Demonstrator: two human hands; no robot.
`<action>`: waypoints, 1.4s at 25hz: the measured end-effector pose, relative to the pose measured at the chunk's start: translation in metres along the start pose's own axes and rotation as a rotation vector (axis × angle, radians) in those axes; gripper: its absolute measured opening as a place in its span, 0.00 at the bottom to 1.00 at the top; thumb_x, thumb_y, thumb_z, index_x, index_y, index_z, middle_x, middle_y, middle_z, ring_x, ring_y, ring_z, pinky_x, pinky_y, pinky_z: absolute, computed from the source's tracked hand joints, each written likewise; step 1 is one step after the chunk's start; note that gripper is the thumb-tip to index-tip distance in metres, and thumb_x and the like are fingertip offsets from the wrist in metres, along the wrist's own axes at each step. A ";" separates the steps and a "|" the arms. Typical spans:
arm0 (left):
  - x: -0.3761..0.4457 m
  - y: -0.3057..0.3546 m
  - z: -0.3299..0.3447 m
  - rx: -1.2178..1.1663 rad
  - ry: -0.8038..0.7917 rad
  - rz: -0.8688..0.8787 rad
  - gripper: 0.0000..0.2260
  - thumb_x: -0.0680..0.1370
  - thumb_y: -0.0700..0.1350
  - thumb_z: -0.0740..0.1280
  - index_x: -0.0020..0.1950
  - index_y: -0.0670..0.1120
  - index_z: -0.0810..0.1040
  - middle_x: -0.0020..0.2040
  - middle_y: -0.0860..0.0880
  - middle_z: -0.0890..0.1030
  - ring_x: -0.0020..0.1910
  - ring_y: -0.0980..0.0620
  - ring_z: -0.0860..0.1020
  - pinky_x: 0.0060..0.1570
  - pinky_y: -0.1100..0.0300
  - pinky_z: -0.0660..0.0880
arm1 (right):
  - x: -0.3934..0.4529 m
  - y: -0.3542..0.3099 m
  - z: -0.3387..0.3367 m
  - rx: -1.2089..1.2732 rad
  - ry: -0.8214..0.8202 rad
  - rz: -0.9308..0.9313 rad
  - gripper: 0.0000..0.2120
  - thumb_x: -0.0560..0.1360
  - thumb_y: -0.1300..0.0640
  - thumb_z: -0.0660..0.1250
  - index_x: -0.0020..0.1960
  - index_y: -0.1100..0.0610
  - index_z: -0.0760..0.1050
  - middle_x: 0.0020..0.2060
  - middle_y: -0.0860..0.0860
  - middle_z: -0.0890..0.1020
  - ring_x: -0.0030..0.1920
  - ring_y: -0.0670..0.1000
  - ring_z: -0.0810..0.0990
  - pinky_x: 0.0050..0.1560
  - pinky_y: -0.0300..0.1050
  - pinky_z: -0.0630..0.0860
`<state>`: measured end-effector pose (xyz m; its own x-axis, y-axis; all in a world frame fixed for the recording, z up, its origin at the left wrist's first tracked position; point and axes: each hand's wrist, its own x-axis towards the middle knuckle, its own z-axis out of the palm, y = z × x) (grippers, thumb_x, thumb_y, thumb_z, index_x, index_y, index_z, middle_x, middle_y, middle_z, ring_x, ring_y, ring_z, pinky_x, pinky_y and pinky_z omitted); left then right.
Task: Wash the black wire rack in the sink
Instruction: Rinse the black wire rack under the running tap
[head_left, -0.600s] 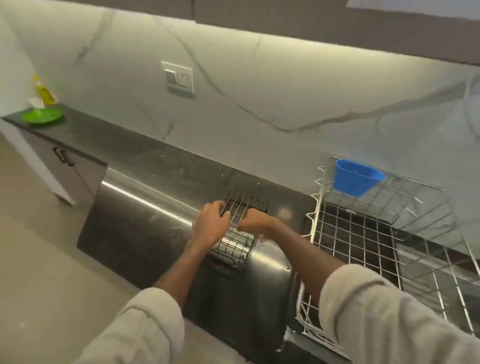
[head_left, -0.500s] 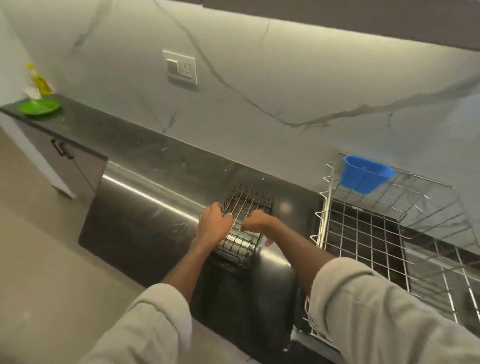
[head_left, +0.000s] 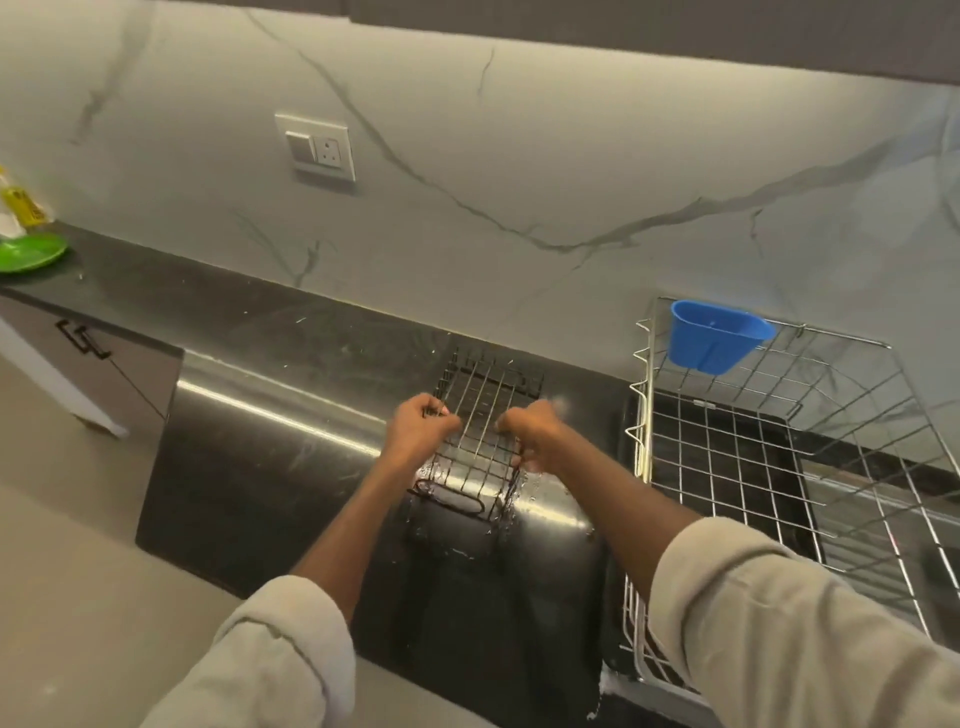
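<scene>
Black wire rack (head_left: 480, 431), sides hidden under both hands' grip

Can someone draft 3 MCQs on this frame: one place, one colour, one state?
1. Where is the green plate?
A. far left end of the countertop
B. inside the silver dish rack
C. on the floor

2. What colour is the cup hooked on the silver dish rack?
A. red
B. blue
C. yellow

3. How is the black wire rack held?
A. left hand only
B. right hand only
C. both hands

Key: 1 A, it sits at the counter's left end. 2 B, plainly blue plastic. 3 C, one hand grips each side.
</scene>
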<state>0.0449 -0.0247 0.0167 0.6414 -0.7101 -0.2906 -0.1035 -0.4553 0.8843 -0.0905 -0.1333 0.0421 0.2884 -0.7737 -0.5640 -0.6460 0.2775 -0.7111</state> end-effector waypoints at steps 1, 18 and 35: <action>-0.001 0.021 -0.007 0.010 0.009 0.046 0.06 0.76 0.41 0.75 0.51 0.44 0.81 0.50 0.45 0.84 0.48 0.49 0.80 0.50 0.54 0.78 | -0.007 -0.010 -0.015 0.020 0.029 -0.063 0.10 0.76 0.57 0.72 0.52 0.62 0.78 0.46 0.57 0.81 0.43 0.55 0.83 0.32 0.45 0.81; -0.211 0.239 0.216 -0.137 -0.087 0.297 0.07 0.69 0.41 0.79 0.42 0.44 0.82 0.42 0.51 0.83 0.48 0.51 0.79 0.47 0.58 0.72 | -0.156 0.116 -0.341 0.321 0.459 -0.424 0.07 0.78 0.49 0.67 0.47 0.52 0.80 0.41 0.50 0.84 0.44 0.52 0.83 0.55 0.58 0.82; -0.372 0.153 0.590 -0.101 -0.390 1.011 0.09 0.72 0.46 0.81 0.48 0.45 0.86 0.62 0.48 0.74 0.75 0.53 0.70 0.81 0.51 0.61 | -0.217 0.447 -0.587 1.460 0.402 -0.257 0.25 0.79 0.38 0.64 0.54 0.61 0.82 0.47 0.60 0.84 0.48 0.59 0.83 0.58 0.55 0.76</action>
<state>-0.6580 -0.1477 0.0446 0.0078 -0.8610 0.5086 -0.3733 0.4693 0.8002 -0.8565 -0.1758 0.0926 -0.0787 -0.9179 -0.3889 0.6941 0.2295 -0.6823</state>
